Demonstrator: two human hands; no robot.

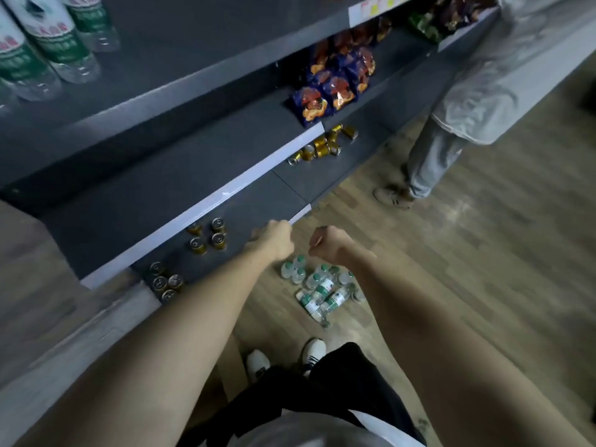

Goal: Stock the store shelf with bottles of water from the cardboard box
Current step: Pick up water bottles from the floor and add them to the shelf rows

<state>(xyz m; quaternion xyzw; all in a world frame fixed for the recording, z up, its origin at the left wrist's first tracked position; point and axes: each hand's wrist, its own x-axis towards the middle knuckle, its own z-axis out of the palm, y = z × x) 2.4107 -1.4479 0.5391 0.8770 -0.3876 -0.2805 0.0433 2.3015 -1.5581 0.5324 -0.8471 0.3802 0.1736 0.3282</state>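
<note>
Pickup step, judged: left hand (274, 241), right hand (326, 242) curled, empty, over water bottles (317, 287) on floor (467, 259). Needed next: stoop, grip.

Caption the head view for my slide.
Left hand and right hand over water bottles on the floor beside a shelf of cans.

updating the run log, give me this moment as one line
left grip: by bottom shelf edge, contents unclear | right grip: over water bottles, contents unclear | water bottles: clustered on floor, some lying
</note>
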